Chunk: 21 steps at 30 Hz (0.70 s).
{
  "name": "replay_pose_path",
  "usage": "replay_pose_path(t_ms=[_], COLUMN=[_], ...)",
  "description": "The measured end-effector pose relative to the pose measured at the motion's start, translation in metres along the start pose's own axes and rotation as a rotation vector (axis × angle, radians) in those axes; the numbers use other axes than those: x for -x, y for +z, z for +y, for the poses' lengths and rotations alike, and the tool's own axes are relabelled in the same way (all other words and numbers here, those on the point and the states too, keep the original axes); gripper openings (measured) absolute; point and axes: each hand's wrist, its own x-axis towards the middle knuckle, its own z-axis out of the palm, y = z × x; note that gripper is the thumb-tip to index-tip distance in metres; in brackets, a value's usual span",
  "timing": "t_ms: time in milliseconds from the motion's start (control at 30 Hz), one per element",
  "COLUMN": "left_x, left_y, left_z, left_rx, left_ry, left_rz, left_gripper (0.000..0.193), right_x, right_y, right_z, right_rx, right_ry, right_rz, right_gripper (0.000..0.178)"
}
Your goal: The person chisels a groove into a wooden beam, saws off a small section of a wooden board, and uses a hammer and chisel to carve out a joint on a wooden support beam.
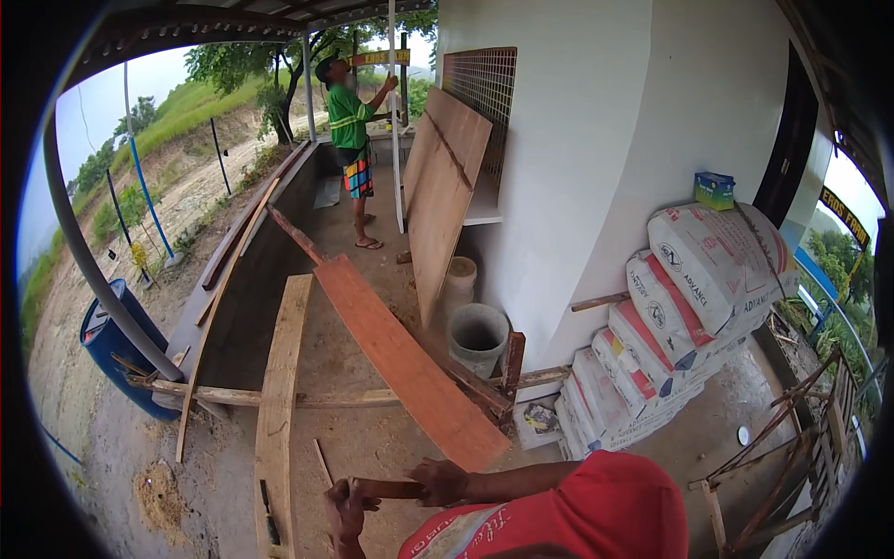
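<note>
Between my two hands is a short brown wooden piece (389, 488), held level in front of my red shirt. My left hand (348, 511) is closed round its left end. At the other end, my right hand (440, 482) has its fingers curled on it. Just beyond my hands, a reddish-brown board (410, 363) slopes away over a low wooden rail (349, 399). To the left of it, a long pale plank (281, 391) also crosses the rail. A slim dark-handled tool (270, 512) lies on the plank's near end.
Stacked cement bags (652, 326) stand at right against the white wall, a small green-blue box (714, 190) on top. A grey bucket (478, 337) and leaning plywood sheet (447, 186) are farther off. Another person (349, 140) in green holds a white post. A blue barrel (126, 340) stands left.
</note>
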Motion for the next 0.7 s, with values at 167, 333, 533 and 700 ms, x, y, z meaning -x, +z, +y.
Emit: replay_pose_path(t_ms=[167,333,533,700], left_x=[-0.003,-0.009,-0.001,-0.024], left_y=[0.004,0.004,0.0,-0.019], left_z=[-0.009,-0.018,-0.049,-0.015], left_rx=[0.061,0.078,0.035,-0.811], left_ry=[-0.024,-0.134,-0.212,0.0], left_rz=[0.022,-0.002,-0.057,0.101], left_gripper=[0.04,0.039,0.053,0.075], right_x=[-0.008,-0.005,0.004,-0.003], right_y=[0.007,0.023,0.011,-0.014], right_z=[-0.004,0.015,0.017,0.022], right_rx=[-0.003,-0.042,-0.085,-0.068], right_ry=[-0.008,0.023,0.121,0.308], right_rz=[-0.026,-0.16,-0.177,-0.205], right_gripper=[0.07,0.069,0.067,0.064])
